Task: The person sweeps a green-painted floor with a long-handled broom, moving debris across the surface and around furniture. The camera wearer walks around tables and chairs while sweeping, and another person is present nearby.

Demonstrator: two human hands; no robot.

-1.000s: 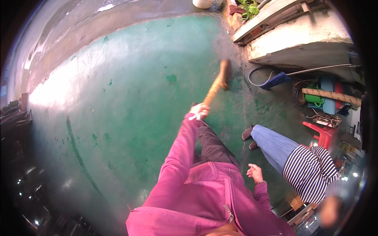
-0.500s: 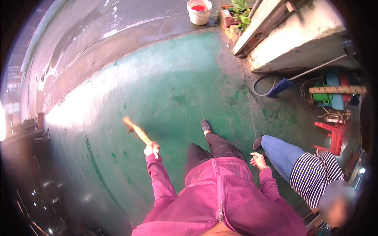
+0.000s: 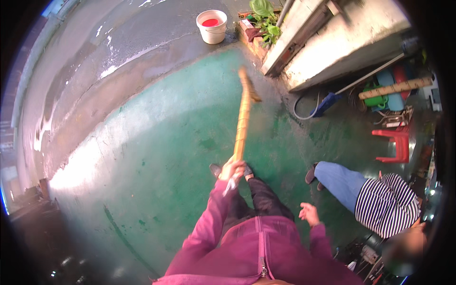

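A broom (image 3: 241, 128) with a yellow, spiral-wrapped handle points away from me over the green floor. Brown bristles show at its far end, slightly smeared by motion. My left hand (image 3: 232, 168) is closed around the near end of the handle, with a white strip (image 3: 230, 186) hanging below the fingers. Beside my right hip, my right hand (image 3: 309, 213) hangs with loosely bent fingers apart and nothing visible in it. My shoes stand beyond the left hand, partly hidden by it.
A white bucket (image 3: 212, 33) with something red inside stands far ahead, beside a brick planter (image 3: 251, 38). A long-handled blue brush (image 3: 326, 104), a red stool (image 3: 396, 144) and another person (image 3: 387, 204) in a striped top are at right.
My left hand and the broom have swung from the left to in front of me, and the broom points farther ahead. One foot has come forward. The view has turned slightly right.
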